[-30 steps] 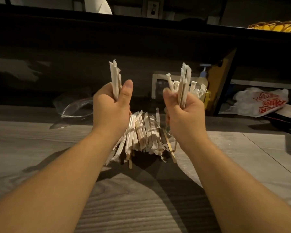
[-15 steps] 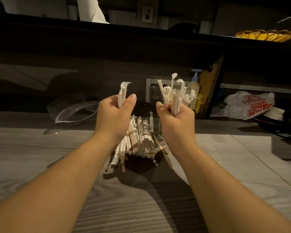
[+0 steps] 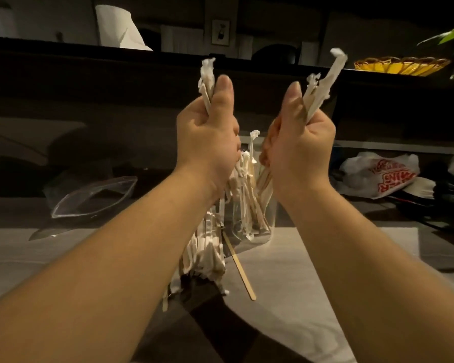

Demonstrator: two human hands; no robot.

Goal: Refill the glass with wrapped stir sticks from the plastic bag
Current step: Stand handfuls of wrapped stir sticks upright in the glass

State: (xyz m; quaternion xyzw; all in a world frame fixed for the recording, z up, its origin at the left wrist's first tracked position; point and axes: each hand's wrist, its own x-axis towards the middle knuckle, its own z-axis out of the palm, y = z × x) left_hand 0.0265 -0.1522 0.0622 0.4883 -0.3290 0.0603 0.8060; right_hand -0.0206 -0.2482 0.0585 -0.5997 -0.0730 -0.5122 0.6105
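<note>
A: In the head view, the left hand [image 3: 207, 137] is gripping a fistful of wrapped stir sticks [image 3: 207, 82], and the right hand [image 3: 299, 145] is gripping another bunch [image 3: 323, 85], thumbs pressing the paper ends.

B: Are they sitting where they were a second ago?

A: No, both fists are riding higher now, up in front of the dark shelf edge, and the right-hand bunch is fanning out to the right. The glass [image 3: 252, 218], which the hands were covering before, is now showing between the wrists.

B: Meaning what for the refill?

A: I'm judging that the bunches are being lifted clear so they can be dropped into the glass; it's already holding some sticks.

B: And the rest?

A: A loose pile [image 3: 207, 252] is lying on the table [image 3: 286, 297] just in front of the glass, with one bare wooden stick [image 3: 240, 268] beside it. The plastic bag [image 3: 89, 197] is lying open towards the table's far left edge.

B: Anything unclear?

A: The fingers are curling away from us, so the count in each fist is hidden. The left forearm is covering part of the pile, and the dim light is blurring how full the glass is.
</note>
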